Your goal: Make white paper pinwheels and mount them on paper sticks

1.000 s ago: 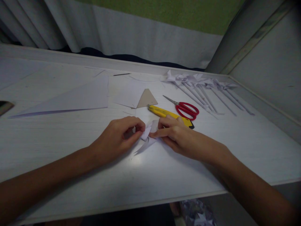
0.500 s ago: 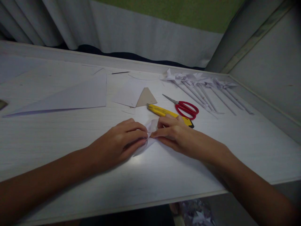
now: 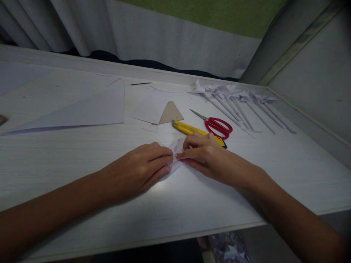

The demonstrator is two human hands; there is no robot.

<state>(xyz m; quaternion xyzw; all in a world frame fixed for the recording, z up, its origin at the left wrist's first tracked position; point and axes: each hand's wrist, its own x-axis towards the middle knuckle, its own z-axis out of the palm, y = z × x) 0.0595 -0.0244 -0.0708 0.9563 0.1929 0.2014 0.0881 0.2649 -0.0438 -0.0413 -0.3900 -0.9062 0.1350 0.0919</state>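
Between my two hands a small piece of white paper (image 3: 178,145) lies folded on the white table. My left hand (image 3: 149,162) presses down over its left part, fingers held together. My right hand (image 3: 203,153) pinches the paper from the right, with thumb and fingertips close to the left fingertips. The folds under the fingers are mostly hidden. Right behind my right hand lies a yellow utility knife (image 3: 189,128), and red-handled scissors (image 3: 216,124) rest a little beyond it.
A tan card piece (image 3: 171,112) overlaps a white paper sheet (image 3: 150,104). To the left lies a large folded paper (image 3: 90,109). Several rolled paper sticks with folded star-like tops (image 3: 227,95) stand in a row along the back right. A thin black stick (image 3: 140,83) lies near the back ledge.
My left hand's fingers have flattened and drawn together over the paper. My right hand keeps its pinch in almost the same spot.
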